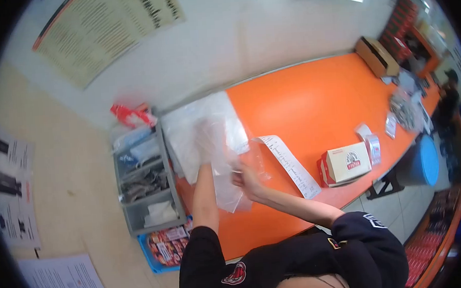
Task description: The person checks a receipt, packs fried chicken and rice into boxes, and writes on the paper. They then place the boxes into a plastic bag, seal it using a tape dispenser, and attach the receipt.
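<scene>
Nearest to us, at the left front corner of the orange table [296, 92], there is a blue tray [148, 255] with red printed packets [168, 248] inside. Just beyond it, a grey divided tray [131, 222] holds small wrapped items in its compartments.

In front of us, over the table, we have a clear plastic bag [225, 189] between our two hands. Our right hand [249, 181] has its fingers curled, and they pinch the edge of the bag. Our left hand [206, 137] is seen through the thin plastic and is blurred, so we cannot tell if its fingers are spread or pressed together. It seems to be inside the bag, but it could also be behind it.

As we judge, the work is at an early point: the bag is in our hands, and we see no goods inside it. The long paper receipt [293, 169] lies on the table to the right of the bag, and the cream and red box [349, 164] stands closed, outside the bag and near the receipt's lower end. A small packet [374, 148] is beside the box.

Beyond our left hand, a pile of flat whitish bags [179, 128] lies beside the grey tray. At the far right end, a brown carton [378, 58] stands near the wall.
</scene>
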{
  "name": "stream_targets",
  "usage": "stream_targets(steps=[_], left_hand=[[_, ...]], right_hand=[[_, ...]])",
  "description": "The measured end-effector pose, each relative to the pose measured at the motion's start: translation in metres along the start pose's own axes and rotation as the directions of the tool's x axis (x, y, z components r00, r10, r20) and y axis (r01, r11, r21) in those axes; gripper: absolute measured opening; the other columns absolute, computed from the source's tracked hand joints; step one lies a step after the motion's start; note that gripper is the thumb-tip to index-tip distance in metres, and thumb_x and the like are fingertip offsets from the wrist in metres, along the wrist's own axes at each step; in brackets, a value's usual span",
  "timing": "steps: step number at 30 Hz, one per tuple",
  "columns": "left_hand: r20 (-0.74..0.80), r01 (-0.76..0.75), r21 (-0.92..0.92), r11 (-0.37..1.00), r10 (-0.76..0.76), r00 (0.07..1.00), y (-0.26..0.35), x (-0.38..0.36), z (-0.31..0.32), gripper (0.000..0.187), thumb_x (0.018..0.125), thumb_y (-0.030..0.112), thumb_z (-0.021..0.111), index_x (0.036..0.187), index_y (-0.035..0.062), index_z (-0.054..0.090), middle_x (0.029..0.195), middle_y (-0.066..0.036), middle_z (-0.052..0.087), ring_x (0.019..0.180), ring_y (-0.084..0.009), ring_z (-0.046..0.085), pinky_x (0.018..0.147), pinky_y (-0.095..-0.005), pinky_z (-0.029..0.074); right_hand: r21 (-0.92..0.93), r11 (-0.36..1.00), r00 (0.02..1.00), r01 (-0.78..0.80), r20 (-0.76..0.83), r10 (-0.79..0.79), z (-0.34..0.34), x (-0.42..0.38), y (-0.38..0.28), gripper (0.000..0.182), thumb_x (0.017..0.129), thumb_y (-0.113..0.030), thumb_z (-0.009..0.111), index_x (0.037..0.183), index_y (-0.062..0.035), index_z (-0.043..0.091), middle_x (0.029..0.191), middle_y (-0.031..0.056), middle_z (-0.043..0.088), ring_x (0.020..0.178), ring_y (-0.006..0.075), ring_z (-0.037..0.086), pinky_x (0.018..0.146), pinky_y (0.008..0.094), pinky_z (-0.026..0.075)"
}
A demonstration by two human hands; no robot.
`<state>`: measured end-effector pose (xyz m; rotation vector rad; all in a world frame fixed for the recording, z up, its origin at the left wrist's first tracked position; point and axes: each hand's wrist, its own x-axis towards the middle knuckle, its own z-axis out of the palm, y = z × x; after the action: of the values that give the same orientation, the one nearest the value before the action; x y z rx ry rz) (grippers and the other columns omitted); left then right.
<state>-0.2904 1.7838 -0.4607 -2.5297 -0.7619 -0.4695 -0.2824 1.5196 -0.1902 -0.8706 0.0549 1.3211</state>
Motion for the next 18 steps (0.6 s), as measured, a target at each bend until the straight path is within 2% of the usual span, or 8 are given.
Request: stream_targets(steps=[2,5,7,8,9,12,15,18], left_hand=[[-0.164,0.24,0.145,0.96,-0.216,0.963,0.012,-0.009,0.0,0.049,0.088,0.026,0.042,0.134,0.0092,0.033,0.133,-0.008,0.041,0.126,-0.0255,0.033,0.101,-0.0462,0.028],[-0.067,0.062,0.985,0.162,0.026,0.997,0.037,-0.019,-0.234,0.036,0.088,0.025,0.048,0.122,0.0137,0.045,0.115,0.002,0.054,0.115,-0.0172,0.045,0.096,-0.0432,0.034],[-0.012,-0.085,0.716,-0.693,-0.134,0.991,0.073,-0.012,-0.353,0.032,0.088,0.025,0.048,0.118,0.0137,0.046,0.112,0.003,0.054,0.112,-0.0162,0.045,0.096,-0.042,0.034],[-0.007,-0.279,0.199,-0.939,-0.286,0.958,0.087,-0.003,-0.385,0.031,0.088,0.026,0.048,0.116,0.0137,0.046,0.11,0.003,0.053,0.11,-0.0158,0.045,0.096,-0.0414,0.034],[-0.058,-0.36,0.003,-0.933,-0.36,0.931,0.096,0.009,-0.411,0.029,0.088,0.026,0.049,0.114,0.0137,0.047,0.108,0.003,0.053,0.109,-0.0153,0.046,0.096,-0.0408,0.034],[-0.212,-0.373,-0.042,-0.927,-0.357,0.91,0.097,0.03,-0.459,0.024,0.088,0.026,0.049,0.109,0.0137,0.048,0.104,0.004,0.053,0.104,-0.0139,0.047,0.096,-0.039,0.034],[-0.295,-0.366,0.009,-0.931,-0.352,0.888,0.082,0.045,-0.466,0.02,0.087,0.026,0.05,0.103,0.0137,0.049,0.099,0.005,0.052,0.099,-0.0125,0.047,0.096,-0.0372,0.034],[-0.329,-0.435,-0.098,-0.895,-0.383,0.863,0.043,0.057,-0.445,0.014,0.087,0.027,0.051,0.086,0.0146,0.045,0.089,0.005,0.045,0.089,-0.0122,0.044,0.095,-0.0339,0.033]], right_hand=[[-0.15,0.975,0.985,0.166,0.07,-0.157,-0.044,-0.027,-0.019,0.023,0.09,-0.023,0.038,0.073,-0.0106,0.046,0.062,-0.0024,0.038,0.05,0.0062,0.032,0.045,0.0215,0.026],[-0.398,0.784,0.853,0.477,-0.007,-0.522,-0.052,-0.088,-0.061,0.029,0.087,-0.028,0.039,0.065,-0.0098,0.037,0.065,-0.0008,0.032,0.053,0.0104,0.032,0.047,0.026,0.027],[-0.504,0.452,0.574,0.736,0.111,-0.811,-0.079,-0.101,-0.1,0.033,0.086,-0.034,0.038,0.066,-0.0089,0.035,0.073,0.0025,0.034,0.066,0.0136,0.039,0.056,0.029,0.035],[-0.178,0.647,0.642,0.742,-0.091,-0.761,-0.101,-0.108,-0.109,0.034,0.087,-0.037,0.037,0.068,-0.0094,0.035,0.074,0.0022,0.032,0.066,0.0144,0.039,0.064,0.0293,0.038],[0.149,0.628,0.621,0.764,0.094,-0.778,-0.099,-0.126,-0.126,0.028,0.089,-0.036,0.042,0.081,-0.0102,0.046,0.079,0.0042,0.044,0.08,0.0177,0.051,0.072,0.0331,0.043],[0.267,0.614,0.668,0.743,-0.233,-0.707,-0.116,-0.138,-0.122,0.026,0.087,-0.035,0.049,0.082,-0.0095,0.052,0.099,0.0074,0.052,0.084,0.0218,0.052,0.077,0.038,0.044],[0.474,0.854,0.827,0.214,0.378,-0.417,-0.136,-0.149,-0.097,0.017,0.085,-0.023,0.058,0.088,-0.006,0.059,0.11,0.011,0.056,0.089,0.0219,0.057,0.081,0.0367,0.047],[-0.221,0.925,0.895,0.309,0.396,-0.204,-0.125,-0.165,-0.091,0.011,0.083,-0.01,0.059,0.092,-0.0024,0.061,0.104,0.0124,0.06,0.088,0.0192,0.06,0.079,0.0334,0.05]])
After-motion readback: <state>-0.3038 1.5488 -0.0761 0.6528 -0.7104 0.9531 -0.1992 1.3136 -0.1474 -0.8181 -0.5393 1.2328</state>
